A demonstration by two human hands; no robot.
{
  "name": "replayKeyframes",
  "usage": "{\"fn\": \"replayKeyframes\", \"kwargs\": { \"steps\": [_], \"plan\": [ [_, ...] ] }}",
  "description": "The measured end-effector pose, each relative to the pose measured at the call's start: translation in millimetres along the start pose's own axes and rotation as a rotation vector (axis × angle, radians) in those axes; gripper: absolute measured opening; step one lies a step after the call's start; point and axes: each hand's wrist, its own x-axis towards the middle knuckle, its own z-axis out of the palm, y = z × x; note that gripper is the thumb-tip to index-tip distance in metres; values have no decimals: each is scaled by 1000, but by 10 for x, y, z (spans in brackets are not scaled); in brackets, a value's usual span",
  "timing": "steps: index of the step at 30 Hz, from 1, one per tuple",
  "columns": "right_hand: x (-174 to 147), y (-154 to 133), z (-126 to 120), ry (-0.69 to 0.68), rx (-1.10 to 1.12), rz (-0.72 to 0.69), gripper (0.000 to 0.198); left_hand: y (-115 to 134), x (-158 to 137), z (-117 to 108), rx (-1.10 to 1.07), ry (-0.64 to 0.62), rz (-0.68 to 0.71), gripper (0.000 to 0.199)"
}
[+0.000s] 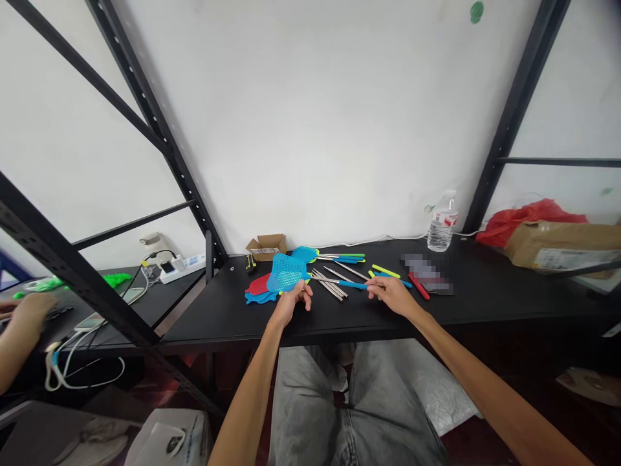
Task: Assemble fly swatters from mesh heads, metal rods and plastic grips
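Note:
My left hand (294,299) holds a blue mesh fly-swatter head (286,273) above the black table (223,310). My right hand (391,292) grips the blue handle end of a thin metal rod (345,283) that runs toward the swatter head. Under the head lie more swatter heads, red (258,284) and blue (257,298). Several loose metal rods (330,283) with blue and yellow-green grips (385,271) lie spread between my hands and the wall.
A small open cardboard box (266,246) sits near the wall, a water bottle (442,223) to the right, then a red bag (526,213) and a large box (557,246). Black rack posts (160,129) flank the table. Another person's hand (29,310) works at far left.

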Motion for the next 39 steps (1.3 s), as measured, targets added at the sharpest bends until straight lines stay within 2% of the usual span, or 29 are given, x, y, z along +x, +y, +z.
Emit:
{"fn": "replayKeyframes", "kwargs": {
  "steps": [7,11,15,20,24,27,33,39],
  "plan": [
    [8,20,-11,-28,25,8,29,27,-11,24,21,-32,1,48],
    [-2,-17,-1,-5,-17,-12,32,8,-10,21,26,-11,0,48],
    [-27,-71,18,16,-105,-37,37,-5,-6,18,33,26,-2,49],
    [-46,-91,35,-21,-228,-68,37,22,-11,33,48,58,-2,50],
    [-59,-92,59,-25,-426,-101,38,43,-14,56,86,27,-4,51],
    [-57,-90,79,-24,-485,-143,36,41,-13,69,115,2,-2,54],
    [73,-48,108,111,-426,-89,38,32,-3,81,176,7,-1,54],
    [509,-59,153,259,-494,27,43,24,18,82,252,4,41,47]
  ]
}}
